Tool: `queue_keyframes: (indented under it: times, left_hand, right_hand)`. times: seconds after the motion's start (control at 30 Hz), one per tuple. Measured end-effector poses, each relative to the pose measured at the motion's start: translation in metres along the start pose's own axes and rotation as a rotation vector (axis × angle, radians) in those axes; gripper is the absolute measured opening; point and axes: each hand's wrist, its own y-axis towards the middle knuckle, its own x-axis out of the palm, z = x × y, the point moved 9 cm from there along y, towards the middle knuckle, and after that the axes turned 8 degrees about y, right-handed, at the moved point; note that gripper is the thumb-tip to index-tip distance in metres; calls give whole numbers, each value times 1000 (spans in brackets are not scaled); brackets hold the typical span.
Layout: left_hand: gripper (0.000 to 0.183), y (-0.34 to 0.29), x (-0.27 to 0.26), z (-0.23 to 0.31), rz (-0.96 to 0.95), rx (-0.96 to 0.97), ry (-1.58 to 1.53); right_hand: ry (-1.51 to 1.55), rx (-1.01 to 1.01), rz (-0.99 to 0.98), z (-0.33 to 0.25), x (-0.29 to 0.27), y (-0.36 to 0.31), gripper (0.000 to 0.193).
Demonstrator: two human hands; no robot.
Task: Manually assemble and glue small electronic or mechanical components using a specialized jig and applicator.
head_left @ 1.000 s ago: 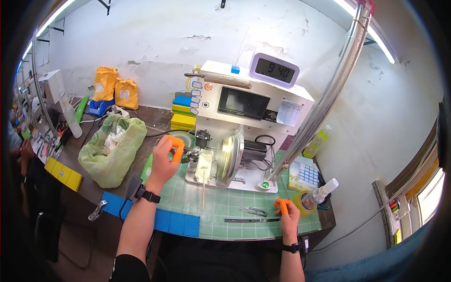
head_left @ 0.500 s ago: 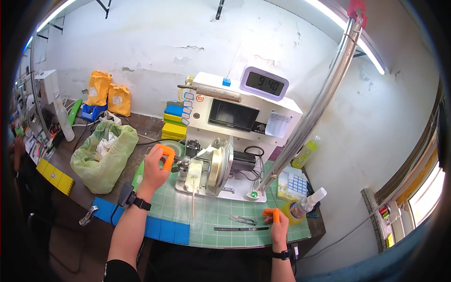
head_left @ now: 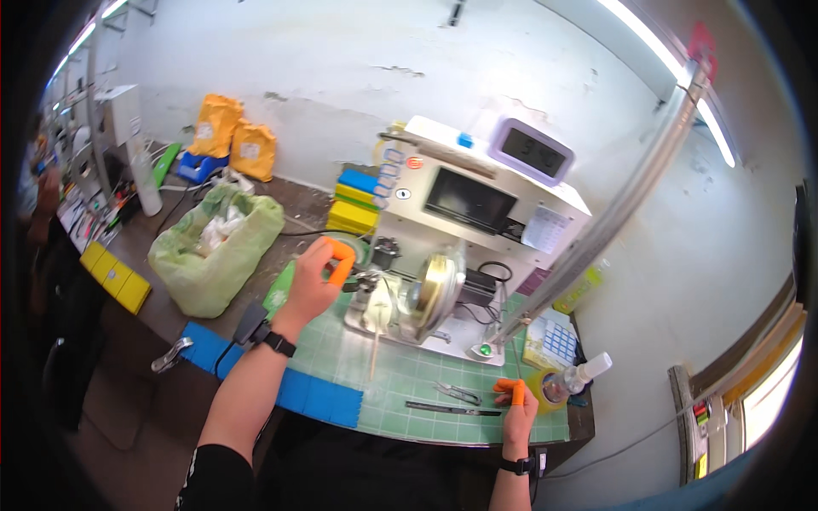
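My left hand (head_left: 313, 285), with orange finger covers, is raised at the left side of a white bench machine (head_left: 434, 192). Its thumb and forefinger are pinched together close to a small metal fixture (head_left: 365, 281); anything between them is too small to make out. Right of that fixture is a round, gold-rimmed wheel (head_left: 430, 289), slightly blurred. A thin wooden stick (head_left: 374, 358) points down from a pale block (head_left: 377, 311). My right hand (head_left: 518, 413) is low on the right, fingers curled, beside the end of a slim black tool (head_left: 452, 409). Small metal snips (head_left: 458, 393) lie above that tool.
A green gridded mat (head_left: 383, 409) covers the bench. Left stand a bag-lined bin (head_left: 213, 264) and a blue strip (head_left: 315, 396) along the edge. A spray bottle (head_left: 588, 368) stands by my right hand. A metal pole (head_left: 618, 204) slants up; a purple clock (head_left: 532, 152) tops the machine.
The view has turned and tilted, so the bench and machine sit farther right in the picture. Both hands keep about the same places relative to the machine and the black tool.
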Motion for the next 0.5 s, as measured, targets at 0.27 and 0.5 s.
queue_keyframes:
  times: [0.27,0.5]
  left_hand:
    - [11,-4,10,-7,6,61,-4]
    - [11,-8,1,-8,-25,-15,-32]
  right_hand:
    - [-99,-65,70,3,-18,-3,50]
    - [-112,-52,61,4,-11,2,50]
